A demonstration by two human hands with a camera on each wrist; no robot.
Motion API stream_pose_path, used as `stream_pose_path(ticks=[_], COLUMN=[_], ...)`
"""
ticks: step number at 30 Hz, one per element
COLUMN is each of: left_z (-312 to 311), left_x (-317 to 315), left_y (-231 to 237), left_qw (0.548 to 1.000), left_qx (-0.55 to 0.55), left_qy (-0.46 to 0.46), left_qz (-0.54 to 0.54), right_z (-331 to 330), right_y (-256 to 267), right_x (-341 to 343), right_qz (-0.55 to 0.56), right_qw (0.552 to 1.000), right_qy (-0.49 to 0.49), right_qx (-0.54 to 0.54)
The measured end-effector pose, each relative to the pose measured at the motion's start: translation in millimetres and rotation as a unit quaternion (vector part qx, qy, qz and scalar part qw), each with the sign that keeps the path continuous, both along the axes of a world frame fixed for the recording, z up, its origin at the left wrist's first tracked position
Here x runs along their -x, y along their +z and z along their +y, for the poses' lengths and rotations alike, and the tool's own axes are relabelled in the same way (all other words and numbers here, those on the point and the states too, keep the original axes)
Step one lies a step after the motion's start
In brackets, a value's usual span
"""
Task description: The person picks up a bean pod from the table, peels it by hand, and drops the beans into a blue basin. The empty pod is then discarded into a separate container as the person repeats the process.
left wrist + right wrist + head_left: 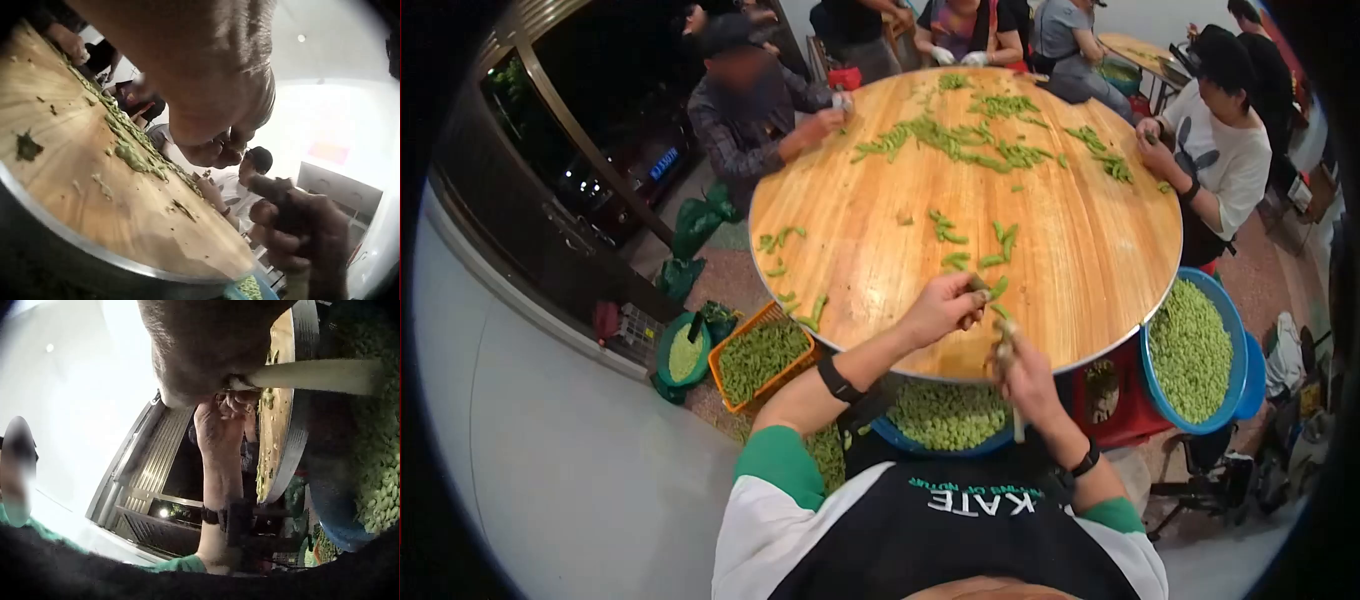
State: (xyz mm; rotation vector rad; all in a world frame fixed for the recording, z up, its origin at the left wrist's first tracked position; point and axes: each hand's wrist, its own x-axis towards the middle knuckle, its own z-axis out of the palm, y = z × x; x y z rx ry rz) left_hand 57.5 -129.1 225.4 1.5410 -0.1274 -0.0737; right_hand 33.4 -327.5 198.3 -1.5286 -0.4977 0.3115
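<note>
Over the near edge of the round wooden table (850, 250), my left hand (943, 312) pinches a green bean pod (1000, 288) at its fingertips. My right hand (1027, 378) is close beside it, to the right and nearer my body. Its fingers curl round a tool with a long pale handle (319, 376) that sticks out past the palm; the tool's working end is hidden. Loose green pods (945, 228) lie on the tabletop just beyond my hands. Below the table edge stands a blue basin of shelled beans (950, 415), partly covered by the table.
A larger blue basin of shelled beans (1192, 350) stands at the right. To the left are an orange crate (775, 385) of pods and a green basin (680, 360). More pods (960, 140) spread over the far tabletop. Several people sit round the table.
</note>
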Motion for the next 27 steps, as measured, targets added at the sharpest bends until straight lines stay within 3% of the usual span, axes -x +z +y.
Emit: stream_pose_path(ticks=[1, 3, 5, 10, 20, 25, 27], left_z=[-1, -3, -9, -14, -13, -13, -8], left_x=[9, 19, 28, 39, 41, 39, 38], left_y=[7, -1, -3, -10, -27, -33, -32], left_qw=[0.998, 0.994, 0.993, 0.98, 0.99, 0.994, 0.958], left_qx=[0.02, 0.074, 0.051, 0.141, 0.128, 0.109, 0.254], left_qy=[0.001, -0.015, -0.013, -0.021, 0.012, 0.023, -0.057], left_qz=[0.054, 0.076, 0.109, 0.14, 0.053, -0.011, 0.118], right_z=[-4, 2, 1, -4, -1, 5, 3], right_y=[-1, 7, 5, 4, 6, 2, 5], right_x=[-6, -9, -8, -4, 2, 4, 0], right_qz=[0.049, 0.184, 0.257, 0.287, 0.301, 0.28, 0.299], right_qw=[0.999, 0.972, 0.943, 0.924, 0.913, 0.926, 0.913], right_qy=[0.016, 0.016, 0.062, 0.105, 0.113, 0.058, 0.08], right_qx=[-0.014, -0.148, -0.201, -0.231, -0.252, -0.245, -0.264])
